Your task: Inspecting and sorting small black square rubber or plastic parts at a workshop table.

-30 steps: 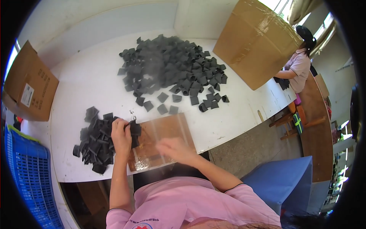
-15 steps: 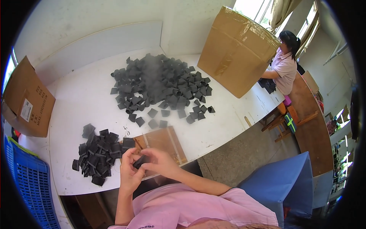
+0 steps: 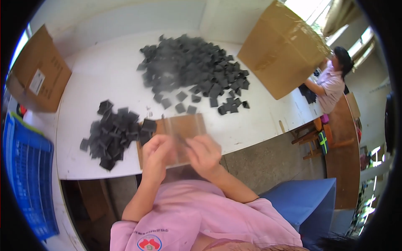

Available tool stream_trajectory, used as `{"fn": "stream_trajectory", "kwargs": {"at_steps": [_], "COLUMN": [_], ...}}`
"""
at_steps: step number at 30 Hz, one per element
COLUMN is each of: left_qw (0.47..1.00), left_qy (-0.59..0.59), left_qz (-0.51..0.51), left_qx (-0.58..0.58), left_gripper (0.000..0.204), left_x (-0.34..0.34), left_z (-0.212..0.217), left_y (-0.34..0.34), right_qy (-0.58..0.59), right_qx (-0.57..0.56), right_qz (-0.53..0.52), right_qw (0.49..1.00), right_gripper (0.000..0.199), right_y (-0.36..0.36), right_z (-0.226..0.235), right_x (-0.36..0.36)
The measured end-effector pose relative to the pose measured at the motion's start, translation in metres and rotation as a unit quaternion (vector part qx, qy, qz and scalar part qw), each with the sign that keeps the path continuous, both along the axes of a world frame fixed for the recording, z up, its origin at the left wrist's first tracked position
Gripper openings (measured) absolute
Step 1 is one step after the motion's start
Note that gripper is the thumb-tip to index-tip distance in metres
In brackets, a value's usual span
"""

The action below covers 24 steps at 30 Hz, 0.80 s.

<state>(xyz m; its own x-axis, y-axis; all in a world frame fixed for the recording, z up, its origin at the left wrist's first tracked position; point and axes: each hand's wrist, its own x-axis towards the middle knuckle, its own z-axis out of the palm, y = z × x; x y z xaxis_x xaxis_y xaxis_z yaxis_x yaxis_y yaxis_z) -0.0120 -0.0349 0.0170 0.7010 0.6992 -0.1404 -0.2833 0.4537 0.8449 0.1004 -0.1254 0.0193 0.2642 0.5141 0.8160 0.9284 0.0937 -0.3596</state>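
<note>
Here, small, dark, squarish pieces [image 3: 114, 138] overlap in a jumbled pile on a white bench [image 3: 247, 131], at ten o'clock from a worker's left hand [image 3: 158, 152]; a broader heap [image 3: 205, 67] spreads at twelve from the right hand [image 3: 206, 154]. Fingers on both hands curl over a brown board [image 3: 194, 121]; blur hides whether either grip clamps a piece. Half a second earlier, the hands met around one piece; now they stand apart.
</note>
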Motion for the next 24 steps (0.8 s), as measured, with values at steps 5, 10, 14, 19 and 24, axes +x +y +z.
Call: {"fn": "stream_trajectory", "kwargs": {"at_steps": [5, 10, 14, 19, 24], "left_qw": [0.998, 0.997, 0.993, 0.991, 0.988], "left_qy": [-0.018, 0.008, 0.016, 0.057, 0.069], "left_qz": [-0.019, -0.033, -0.058, -0.098, -0.121], "left_qx": [-0.057, -0.071, -0.098, -0.066, -0.063], "left_gripper": [0.012, 0.010, 0.010, 0.006, 0.006], "left_x": [0.009, 0.008, 0.004, 0.000, -0.002], "left_z": [0.006, 0.004, -0.002, -0.006, -0.008], "left_y": [0.002, 0.002, 0.007, 0.010, 0.010], "right_qy": [-0.081, -0.120, -0.172, -0.193, -0.206], "right_qx": [0.002, 0.001, -0.018, -0.039, -0.059], "right_qz": [0.022, 0.011, 0.021, 0.048, 0.057], "right_qw": [0.996, 0.993, 0.985, 0.979, 0.975], "right_gripper": [0.028, 0.027, 0.029, 0.032, 0.031], "right_y": [0.001, -0.002, -0.008, -0.015, -0.020], "right_z": [-0.005, -0.005, -0.006, -0.008, -0.006], "right_x": [0.009, 0.005, 0.005, 0.007, 0.006]}}
